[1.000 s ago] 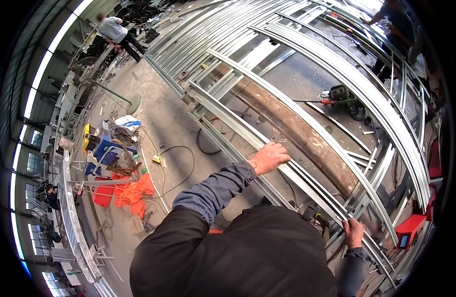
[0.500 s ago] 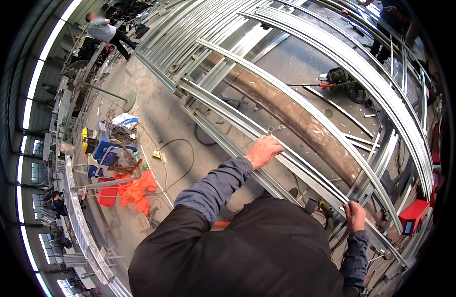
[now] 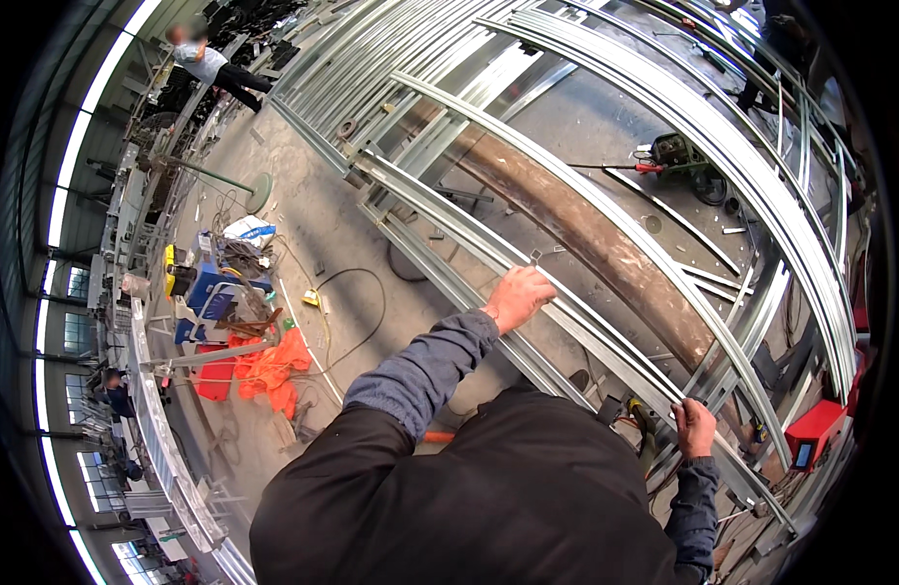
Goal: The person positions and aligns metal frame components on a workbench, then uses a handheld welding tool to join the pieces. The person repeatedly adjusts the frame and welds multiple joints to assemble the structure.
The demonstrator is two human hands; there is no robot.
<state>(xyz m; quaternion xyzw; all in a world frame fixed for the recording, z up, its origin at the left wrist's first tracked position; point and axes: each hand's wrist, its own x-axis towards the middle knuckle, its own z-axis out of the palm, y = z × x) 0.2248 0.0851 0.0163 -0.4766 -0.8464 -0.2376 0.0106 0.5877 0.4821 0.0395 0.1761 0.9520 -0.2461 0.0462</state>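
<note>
A long silvery metal channel (image 3: 440,212) runs diagonally in front of me, from the middle of the view down to the lower right. My left hand (image 3: 521,299) is closed over it near its middle, the fingers curled across the top. Farther along the same channel, at the lower right, my right hand (image 3: 695,429) has its fingers bent tightly around the edge. Between my body and this channel lies a second metal rail (image 3: 440,276), roughly parallel to it. The undersides of my grips are hidden.
Beyond the channel lies a rusty brown beam (image 3: 576,224), with many silvery profiles (image 3: 664,102) stacked farther off. A red box (image 3: 815,434) stands at the right. Cables, orange cloth (image 3: 279,366) and a blue machine (image 3: 211,292) lie left. A person (image 3: 206,63) stands far left.
My right hand has shifted slightly left while staying on the channel. My left hand keeps its place. The surroundings have moved a little in view, and the far person's arm has come up.
</note>
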